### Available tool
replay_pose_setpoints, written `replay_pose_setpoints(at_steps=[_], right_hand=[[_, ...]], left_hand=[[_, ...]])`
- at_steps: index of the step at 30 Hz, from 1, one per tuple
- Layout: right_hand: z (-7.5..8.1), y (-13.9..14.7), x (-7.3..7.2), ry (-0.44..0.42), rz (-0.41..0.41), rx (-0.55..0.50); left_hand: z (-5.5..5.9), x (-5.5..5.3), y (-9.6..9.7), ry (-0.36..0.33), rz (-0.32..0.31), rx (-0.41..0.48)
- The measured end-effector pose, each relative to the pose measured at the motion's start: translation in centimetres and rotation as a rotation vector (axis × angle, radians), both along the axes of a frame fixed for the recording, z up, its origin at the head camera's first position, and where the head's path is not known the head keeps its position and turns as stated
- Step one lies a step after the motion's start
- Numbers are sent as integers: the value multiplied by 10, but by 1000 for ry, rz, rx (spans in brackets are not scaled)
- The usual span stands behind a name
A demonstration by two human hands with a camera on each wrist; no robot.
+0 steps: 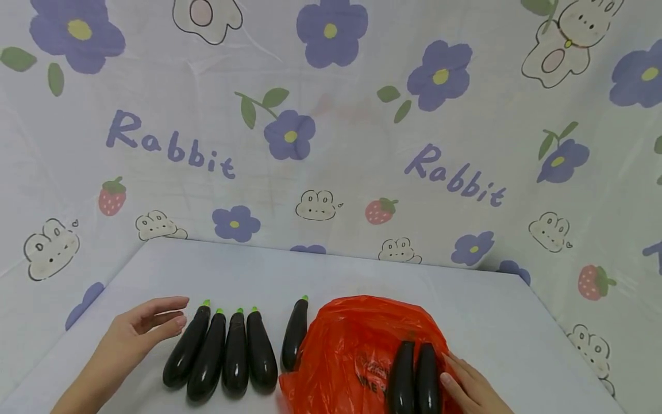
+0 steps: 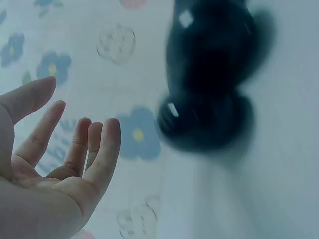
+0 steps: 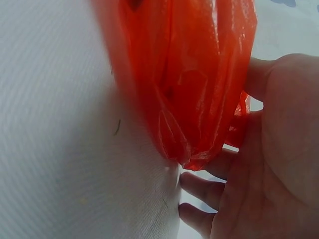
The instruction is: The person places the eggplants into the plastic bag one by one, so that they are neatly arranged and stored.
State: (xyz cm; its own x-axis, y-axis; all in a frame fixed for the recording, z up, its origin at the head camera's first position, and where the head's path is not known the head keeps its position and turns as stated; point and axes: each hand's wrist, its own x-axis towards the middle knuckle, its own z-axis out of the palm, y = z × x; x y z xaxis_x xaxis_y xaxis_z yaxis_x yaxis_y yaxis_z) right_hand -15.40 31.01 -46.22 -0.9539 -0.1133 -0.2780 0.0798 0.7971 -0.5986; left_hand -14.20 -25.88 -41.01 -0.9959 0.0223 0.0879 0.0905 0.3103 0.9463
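Observation:
My left hand [image 1: 124, 339] hovers beside a row of several dark eggplants [image 1: 236, 353] with light green tips, its fingers loosely bent and apart from them. In the left wrist view, that hand [image 2: 60, 164] holds nothing, and blurred eggplants [image 2: 209, 64] appear to its right. Another eggplant [image 1: 296, 333] lies against the left side of a red plastic bag [image 1: 336, 351]. Two eggplants [image 1: 400, 379] lie at the bag's right part, lower ends cut off by the frame. My right hand [image 1: 473, 385] rests against the bag's right side, fingers extended; the right wrist view shows its fingertips touching the red plastic [image 3: 194, 109].
A white table [image 1: 496, 322] carries everything. Behind it hangs a pale cloth [image 1: 341, 172] printed with flowers, rabbits and strawberries. Dark print shows on the bag beside the two eggplants.

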Motion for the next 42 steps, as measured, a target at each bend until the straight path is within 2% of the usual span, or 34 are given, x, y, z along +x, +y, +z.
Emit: replay_pose_setpoints(at_steps=[4, 9, 15, 22, 26, 32, 42], right_hand=[[0, -1, 0, -3, -1, 10], [1, -1, 0, -4, 1, 27], [2, 2, -1, 19, 26, 7], [2, 1, -1, 10, 21, -3], [2, 1, -1, 12, 20, 6], [0, 0, -2, 10, 29, -4], [-2, 0, -1, 25, 24, -10]], left_hand=[[-14, -1, -18, -7, 34, -10], [-29, -2, -34, 3, 33, 8], [-34, -8, -41, 16, 3, 44], [-44, -8, -43, -31, -26, 84], [-45, -6, -42, -90, -44, 74], [-41, -7, -41, -181, -79, 83], [-40, -8, -39, -244, -104, 103]])
